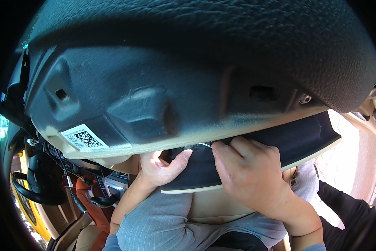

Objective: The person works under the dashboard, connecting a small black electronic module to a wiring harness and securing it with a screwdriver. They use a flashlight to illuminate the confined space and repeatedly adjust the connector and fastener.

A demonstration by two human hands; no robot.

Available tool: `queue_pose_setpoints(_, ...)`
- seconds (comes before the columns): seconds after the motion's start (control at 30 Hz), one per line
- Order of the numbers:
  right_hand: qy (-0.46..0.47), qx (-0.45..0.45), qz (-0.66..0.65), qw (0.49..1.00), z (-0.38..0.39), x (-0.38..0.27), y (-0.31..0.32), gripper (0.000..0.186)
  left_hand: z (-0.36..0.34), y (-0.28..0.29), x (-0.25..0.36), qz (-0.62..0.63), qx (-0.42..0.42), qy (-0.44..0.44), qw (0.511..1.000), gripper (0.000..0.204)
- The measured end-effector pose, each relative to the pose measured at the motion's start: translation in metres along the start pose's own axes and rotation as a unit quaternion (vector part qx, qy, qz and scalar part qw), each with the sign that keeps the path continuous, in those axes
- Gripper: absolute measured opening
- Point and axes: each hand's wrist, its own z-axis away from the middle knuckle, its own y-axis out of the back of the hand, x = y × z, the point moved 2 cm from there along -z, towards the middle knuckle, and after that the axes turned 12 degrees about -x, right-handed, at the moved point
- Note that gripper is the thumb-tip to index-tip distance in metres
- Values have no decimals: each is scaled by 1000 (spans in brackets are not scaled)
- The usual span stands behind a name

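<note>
A dark open glove box [296, 142] with a pale rim hangs beneath the dashboard, over my lap. My right hand [248, 167] is closed at its upper edge, thumb and forefinger pinching a thin light-coloured piece [205, 144]. The tip of that piece points left towards a small dark fitting [189, 147] under the dashboard's lower edge. Beside this fitting, my left hand [163, 167] has its thumb stretched out and apart from the fingers. Its fingertips are hidden behind the dashboard edge, and nothing shows in its grip.
The black dashboard underside [154, 92] fills the upper view, with a square-code label [84, 138], slots and a screw [305, 98]. At left are loose wiring [71, 186], a steering wheel [37, 194] and an orange-red seat part [87, 198]. Bright paving [342, 154] shows at right.
</note>
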Motion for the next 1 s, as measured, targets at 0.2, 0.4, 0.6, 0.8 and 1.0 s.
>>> queue_pose_setpoints(0.2, 3, -14, -10, 1000, -1, 1, 1, 14, -1, -1, -1, -2, -6, -14, 1000, 48)
queue_pose_setpoints(0.4, 6, -25, -11, 1000, -2, 2, 2, 13, -1, 2, 2, -35, -17, -6, 999, 47)
queue_pose_setpoints(0.6, 2, -29, -20, 999, -4, 1, 3, 11, -1, 3, 2, -40, -22, -2, 999, 47)
queue_pose_setpoints(0.8, -8, -27, -44, 999, -5, 2, 5, 10, -1, 5, 2, -40, -32, -1, 999, 47)
queue_pose_setpoints(1.0, 1, -22, -46, 999, -5, 2, 4, 10, 0, 4, 1, 24, -28, 19, 999, 48)
